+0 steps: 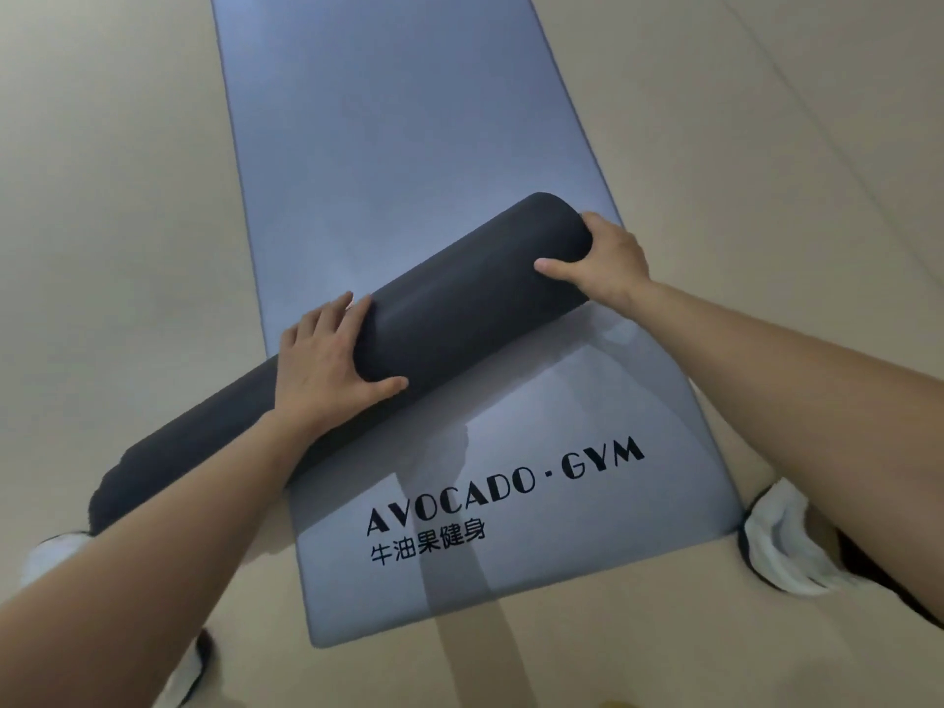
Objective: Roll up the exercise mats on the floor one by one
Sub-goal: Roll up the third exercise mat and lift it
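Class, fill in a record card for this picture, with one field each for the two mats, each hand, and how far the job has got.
blue mat: flat on the floor, unrolled, "AVOCADO · GYM" printed at its near end
roll: dark, fully rolled, lying slantwise across the blue mat, with its left end past the mat's edge
left hand: grips the roll near its middle
right hand: grips the roll's right end
progress: one mat rolled, blue mat not yet begun
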`<state>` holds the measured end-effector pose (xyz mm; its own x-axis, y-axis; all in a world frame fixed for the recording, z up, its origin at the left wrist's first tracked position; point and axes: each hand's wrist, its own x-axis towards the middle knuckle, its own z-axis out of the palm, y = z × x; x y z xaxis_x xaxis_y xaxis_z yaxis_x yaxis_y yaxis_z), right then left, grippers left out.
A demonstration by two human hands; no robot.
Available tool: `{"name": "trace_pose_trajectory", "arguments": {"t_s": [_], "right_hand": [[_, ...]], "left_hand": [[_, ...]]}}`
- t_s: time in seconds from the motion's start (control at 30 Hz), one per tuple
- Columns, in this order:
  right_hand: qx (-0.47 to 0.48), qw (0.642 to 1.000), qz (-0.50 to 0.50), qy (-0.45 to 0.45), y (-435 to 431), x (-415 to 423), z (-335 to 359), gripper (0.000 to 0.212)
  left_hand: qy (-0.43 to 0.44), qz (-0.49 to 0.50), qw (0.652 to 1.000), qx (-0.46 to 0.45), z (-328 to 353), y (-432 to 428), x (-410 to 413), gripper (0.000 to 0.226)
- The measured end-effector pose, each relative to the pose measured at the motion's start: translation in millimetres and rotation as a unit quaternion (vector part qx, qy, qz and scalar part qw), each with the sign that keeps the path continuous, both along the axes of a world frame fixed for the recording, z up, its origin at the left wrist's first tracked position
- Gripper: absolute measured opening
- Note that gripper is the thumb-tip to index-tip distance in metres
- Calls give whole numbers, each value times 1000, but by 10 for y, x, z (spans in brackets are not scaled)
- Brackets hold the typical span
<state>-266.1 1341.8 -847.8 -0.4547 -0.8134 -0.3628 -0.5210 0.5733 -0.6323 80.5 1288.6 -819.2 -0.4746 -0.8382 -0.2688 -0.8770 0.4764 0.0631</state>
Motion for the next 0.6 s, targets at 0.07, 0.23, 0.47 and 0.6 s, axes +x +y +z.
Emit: {"name": "trace_pose_trajectory", "arguments": {"t_s": [0.07,0.23,0.47,0.6], "right_hand": [[8,1000,-7,4,42,73,55,70],[24,998,-3,-52,517,373,33,54],[18,999,49,-9,712,424,-141,106],[-16,998,66,-15,356,440,-113,111]], "left_hand": [[19,-9,999,-46,-15,243,28,93],[-21,61,997,-44,-218,744,-68,122],[-54,60,996,-44,-344,600,-80,137],[-50,57,996,-46,-301,136,-138,135]]}}
